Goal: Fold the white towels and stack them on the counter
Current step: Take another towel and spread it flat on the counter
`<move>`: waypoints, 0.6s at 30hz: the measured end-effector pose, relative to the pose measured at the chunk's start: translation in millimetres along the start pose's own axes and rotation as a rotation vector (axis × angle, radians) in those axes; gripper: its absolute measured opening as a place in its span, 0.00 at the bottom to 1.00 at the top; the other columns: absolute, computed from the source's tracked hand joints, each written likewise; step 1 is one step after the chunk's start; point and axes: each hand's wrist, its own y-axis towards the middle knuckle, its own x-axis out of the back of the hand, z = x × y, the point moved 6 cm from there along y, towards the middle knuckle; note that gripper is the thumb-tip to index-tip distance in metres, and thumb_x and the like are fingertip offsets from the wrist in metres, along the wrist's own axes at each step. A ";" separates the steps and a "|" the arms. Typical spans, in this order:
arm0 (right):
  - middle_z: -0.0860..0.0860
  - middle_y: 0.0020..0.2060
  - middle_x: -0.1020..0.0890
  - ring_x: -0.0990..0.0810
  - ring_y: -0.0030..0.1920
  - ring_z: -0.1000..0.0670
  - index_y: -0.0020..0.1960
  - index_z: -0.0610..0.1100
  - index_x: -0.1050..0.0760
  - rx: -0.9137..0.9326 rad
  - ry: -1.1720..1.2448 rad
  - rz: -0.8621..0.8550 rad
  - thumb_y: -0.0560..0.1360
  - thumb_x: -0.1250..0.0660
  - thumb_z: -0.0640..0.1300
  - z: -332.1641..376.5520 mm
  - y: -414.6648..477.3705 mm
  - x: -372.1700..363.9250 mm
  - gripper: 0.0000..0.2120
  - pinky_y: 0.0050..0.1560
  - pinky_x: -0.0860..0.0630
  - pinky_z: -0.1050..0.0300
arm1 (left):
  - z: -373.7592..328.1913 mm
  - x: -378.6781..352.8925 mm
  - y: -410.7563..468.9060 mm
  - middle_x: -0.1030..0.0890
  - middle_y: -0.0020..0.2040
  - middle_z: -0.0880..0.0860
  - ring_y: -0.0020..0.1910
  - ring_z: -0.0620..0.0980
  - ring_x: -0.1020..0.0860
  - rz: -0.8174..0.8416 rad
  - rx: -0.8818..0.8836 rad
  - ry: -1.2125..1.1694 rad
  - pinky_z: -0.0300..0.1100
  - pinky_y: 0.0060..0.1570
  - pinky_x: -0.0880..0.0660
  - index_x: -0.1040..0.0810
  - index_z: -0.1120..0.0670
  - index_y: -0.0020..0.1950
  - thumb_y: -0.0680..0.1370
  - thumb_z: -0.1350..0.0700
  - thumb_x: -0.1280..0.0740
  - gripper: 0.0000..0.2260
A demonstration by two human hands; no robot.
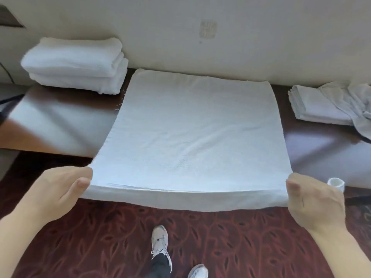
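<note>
Left hand [60, 189] pinches near-left corner of white towel [190, 127]; right hand [315, 199] pinches near-right corner. I see towel spread flat on dark counter [66, 117], near edge hanging over front, stretched between both hands. Folded stack [76, 65] rear left; more folded towels [313, 105] right. Small white cup [336, 184] just beyond right hand, contents not visible.

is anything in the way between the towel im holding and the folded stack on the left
Nothing visible does. The left hand and right hand grip the towel by its near corners, and the folded stack sits just beyond its far left edge, with only bare counter between them.
</note>
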 end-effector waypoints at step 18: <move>0.54 0.25 0.32 0.29 0.28 0.43 0.28 0.49 0.38 -0.163 -0.177 0.091 0.78 0.67 0.69 1.1 123.1 -34.9 0.35 0.45 0.32 0.44 | 45.4 -7.4 143.1 0.33 0.25 0.48 0.28 0.53 0.33 -0.061 0.158 0.143 0.45 0.29 0.41 0.41 0.50 0.30 0.79 0.34 0.60 0.27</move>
